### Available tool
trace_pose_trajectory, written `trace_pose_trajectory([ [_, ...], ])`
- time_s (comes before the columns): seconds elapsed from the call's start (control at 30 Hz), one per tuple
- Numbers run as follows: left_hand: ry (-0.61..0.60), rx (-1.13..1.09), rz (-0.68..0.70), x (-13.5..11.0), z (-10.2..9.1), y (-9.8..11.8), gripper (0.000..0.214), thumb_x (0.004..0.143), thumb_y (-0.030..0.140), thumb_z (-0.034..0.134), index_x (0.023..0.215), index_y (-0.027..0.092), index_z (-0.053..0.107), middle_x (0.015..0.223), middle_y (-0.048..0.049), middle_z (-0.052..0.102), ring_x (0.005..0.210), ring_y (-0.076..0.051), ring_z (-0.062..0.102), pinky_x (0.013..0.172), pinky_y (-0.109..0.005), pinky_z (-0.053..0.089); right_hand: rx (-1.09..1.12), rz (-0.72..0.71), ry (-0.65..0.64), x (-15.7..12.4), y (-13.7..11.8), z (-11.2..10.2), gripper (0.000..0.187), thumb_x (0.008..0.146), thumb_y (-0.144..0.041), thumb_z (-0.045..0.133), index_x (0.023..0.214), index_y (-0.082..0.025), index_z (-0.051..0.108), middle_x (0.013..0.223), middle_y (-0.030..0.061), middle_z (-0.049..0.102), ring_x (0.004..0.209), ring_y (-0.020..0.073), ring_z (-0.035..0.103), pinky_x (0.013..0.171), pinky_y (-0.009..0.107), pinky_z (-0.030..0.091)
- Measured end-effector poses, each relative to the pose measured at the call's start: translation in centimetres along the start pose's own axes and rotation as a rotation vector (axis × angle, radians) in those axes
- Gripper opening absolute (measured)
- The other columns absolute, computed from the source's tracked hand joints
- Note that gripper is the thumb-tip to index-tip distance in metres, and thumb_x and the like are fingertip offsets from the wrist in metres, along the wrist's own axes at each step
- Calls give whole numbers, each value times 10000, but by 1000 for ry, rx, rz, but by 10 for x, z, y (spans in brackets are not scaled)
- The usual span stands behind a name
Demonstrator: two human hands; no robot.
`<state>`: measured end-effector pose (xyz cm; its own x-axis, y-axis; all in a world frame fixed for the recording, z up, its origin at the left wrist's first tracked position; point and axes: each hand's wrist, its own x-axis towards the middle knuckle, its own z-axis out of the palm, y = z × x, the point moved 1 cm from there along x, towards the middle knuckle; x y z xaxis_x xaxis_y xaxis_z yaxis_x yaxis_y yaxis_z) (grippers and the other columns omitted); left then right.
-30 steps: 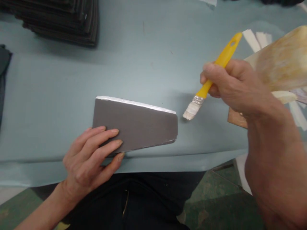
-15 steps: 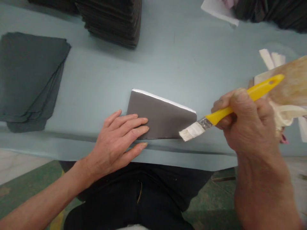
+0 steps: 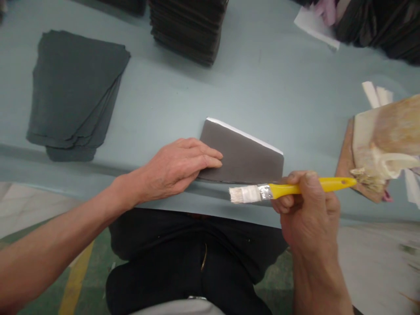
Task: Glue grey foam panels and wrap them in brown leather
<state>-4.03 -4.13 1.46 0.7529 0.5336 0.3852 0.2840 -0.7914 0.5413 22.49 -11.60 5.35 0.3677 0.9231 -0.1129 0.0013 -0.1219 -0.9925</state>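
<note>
A dark grey-brown flat panel [image 3: 244,153] with a white strip along its slanted far edge lies near the front of the table. My left hand [image 3: 183,166] rests over the panel's left end, its fingers stretched out close together and the fingertips on the surface. In my right hand [image 3: 308,201] is a paintbrush [image 3: 285,189] with a yellow handle, metal ferrule and pale bristles. Its bristle end points left, just in front of the panel's near edge. My right fingers touch or come very close to the panel's near right corner; which of the two I cannot tell.
Several dark grey sheets [image 3: 75,87] lie overlapped at left. A tall dark stack [image 3: 190,30] stands at the back. On the right, a stained, pale container [image 3: 390,127] sits on a brown board [image 3: 344,144]. Black material [image 3: 377,26] is at back right, beside white paper [image 3: 316,28].
The camera view has shifted. My right hand has brought the brush nearer to me and turned it almost level. The spread fingers of my left hand have come together at the panel's left end.
</note>
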Motion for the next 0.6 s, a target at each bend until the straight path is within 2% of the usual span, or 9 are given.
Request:
trace_pose_trajectory([
  [0.17,-1,-168,-117,0,-8,-3,393,1071,114,394,1346,205,661,1490,-105,695,1395,-197,650,1192,-372,508,-27,-28,77,-20,4,11,438,905,-579,795,755,-192,655,524,-76,487,410,65,445,404,169,362],
  [0.33,-37,-277,-239,4,-14,-10,431,1032,119,408,1378,216,646,1377,-38,753,1253,-149,714,1117,-280,524,-59,-97,127,-31,7,23,418,914,-541,799,752,-188,644,607,-57,554,446,64,487,424,177,386],
  [0.6,12,-332,-281,7,-15,-11,427,1017,127,424,1334,230,691,1309,-25,781,1171,-172,737,1066,-316,548,-58,-81,106,-39,12,42,412,937,-548,785,781,-188,658,541,-71,537,429,69,490,436,179,401],
])
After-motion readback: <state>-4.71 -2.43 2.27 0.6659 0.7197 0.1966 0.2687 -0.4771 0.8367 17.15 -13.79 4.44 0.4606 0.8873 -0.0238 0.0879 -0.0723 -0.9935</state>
